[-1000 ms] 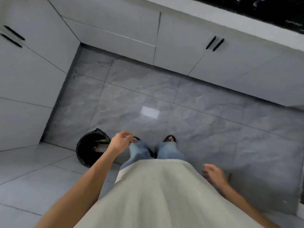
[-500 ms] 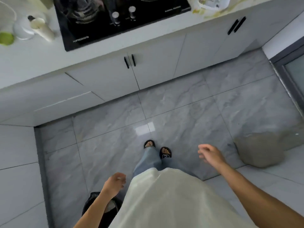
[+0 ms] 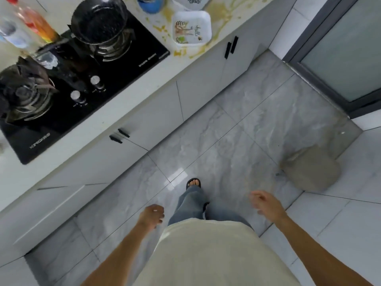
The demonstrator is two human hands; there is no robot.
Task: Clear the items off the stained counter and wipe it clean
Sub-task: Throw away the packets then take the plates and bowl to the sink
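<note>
Two burners sit on the black hob (image 3: 86,83) at the left, set into the pale counter (image 3: 127,85); the nearer burner is bare and the farther one carries a dark pan (image 3: 99,19), parked where it would be cooked in. Bottles (image 3: 26,27) stand blurred behind the hob, too smeared to name. Further right, past the hob's edge, the counter is streaked with yellow-brown stains (image 3: 222,15), and this is the patch to be cleared and wiped. A white tray (image 3: 191,27) with a printed picture lies flat in the middle of the mess, a blue cup (image 3: 150,5) beyond it at the frame's top edge, and part of another white dish beside that. They look left where they were last used, so I judge none of this patch is cleared yet.

Below, over the grey floor, both arms hang forward and low, well apart from the counter. The left hand (image 3: 152,216) is beside the hip, fingers loosely curled with nothing in them. The right hand (image 3: 266,203) is out a little wider, fingers relaxed and slightly spread, also empty. One sandalled foot (image 3: 193,183) points toward the stained end, which suggests an approach to the tray.
</note>
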